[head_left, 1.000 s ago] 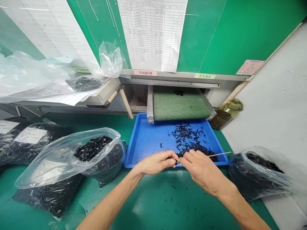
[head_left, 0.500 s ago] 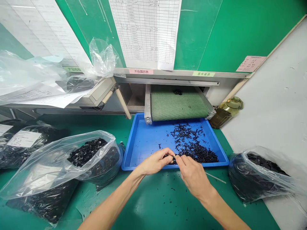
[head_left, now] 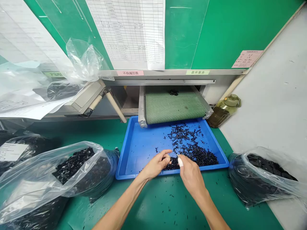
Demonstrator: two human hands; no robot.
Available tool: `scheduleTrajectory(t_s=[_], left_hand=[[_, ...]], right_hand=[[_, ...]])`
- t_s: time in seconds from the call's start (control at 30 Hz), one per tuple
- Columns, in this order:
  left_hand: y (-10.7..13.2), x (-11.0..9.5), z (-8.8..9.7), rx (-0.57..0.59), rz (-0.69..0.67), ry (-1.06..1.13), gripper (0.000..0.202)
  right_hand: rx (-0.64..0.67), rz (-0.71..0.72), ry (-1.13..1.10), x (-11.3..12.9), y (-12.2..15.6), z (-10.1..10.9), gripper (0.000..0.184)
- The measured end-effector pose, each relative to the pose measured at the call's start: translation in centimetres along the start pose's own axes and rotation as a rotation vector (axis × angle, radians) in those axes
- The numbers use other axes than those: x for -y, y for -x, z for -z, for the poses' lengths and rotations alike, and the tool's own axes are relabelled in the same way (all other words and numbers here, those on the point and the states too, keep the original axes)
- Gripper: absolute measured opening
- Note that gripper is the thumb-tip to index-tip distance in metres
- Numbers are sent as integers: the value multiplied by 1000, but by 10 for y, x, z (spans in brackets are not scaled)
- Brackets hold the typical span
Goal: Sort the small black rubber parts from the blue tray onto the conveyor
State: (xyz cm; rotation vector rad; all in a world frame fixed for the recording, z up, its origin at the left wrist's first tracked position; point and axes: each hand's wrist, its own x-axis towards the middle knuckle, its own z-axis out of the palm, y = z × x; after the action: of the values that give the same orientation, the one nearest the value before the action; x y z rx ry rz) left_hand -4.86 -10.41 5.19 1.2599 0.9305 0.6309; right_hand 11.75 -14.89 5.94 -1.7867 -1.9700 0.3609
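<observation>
A blue plastic tray lies on the green mat under the end of a conveyor. A heap of small black rod-like parts fills its right half. My left hand hovers at the heap's left edge, thumb and fingers curled, and I cannot tell whether it holds a piece. My right hand reaches in from below, with a white finger cot on its index finger touching the heap. Neither hand shows a clearly held part.
A green mesh conveyor belt carries a few black rings. Clear bags of black rings stand left and right of the tray. Loose black bits dot the green mat. An olive bottle stands behind the tray.
My hands have come apart, and the left has drawn back from the right. The view has swung left and down. The thin rod seen near my right hand earlier no longer shows.
</observation>
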Motion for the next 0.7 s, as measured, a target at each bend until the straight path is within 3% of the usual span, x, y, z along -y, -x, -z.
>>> scheduleTrajectory(t_s=[0.1, 0.2, 0.4, 0.6, 0.7], left_hand=[[-4, 5, 2, -47, 9, -154, 48], [-6, 7, 2, -72, 40, -127, 44], [0, 5, -6, -123, 71, 444, 35], [0, 0, -27, -205, 138, 845, 15], [-3, -4, -40, -279, 150, 982, 13]], right_hand=[[63, -25, -35, -11, 3, -3, 37], [109, 3, -133, -17, 11, -3, 43], [221, -11, -283, -31, 53, -7, 44], [248, -233, 7, -78, 110, -28, 53], [158, -294, 113, -113, 142, -40, 51]])
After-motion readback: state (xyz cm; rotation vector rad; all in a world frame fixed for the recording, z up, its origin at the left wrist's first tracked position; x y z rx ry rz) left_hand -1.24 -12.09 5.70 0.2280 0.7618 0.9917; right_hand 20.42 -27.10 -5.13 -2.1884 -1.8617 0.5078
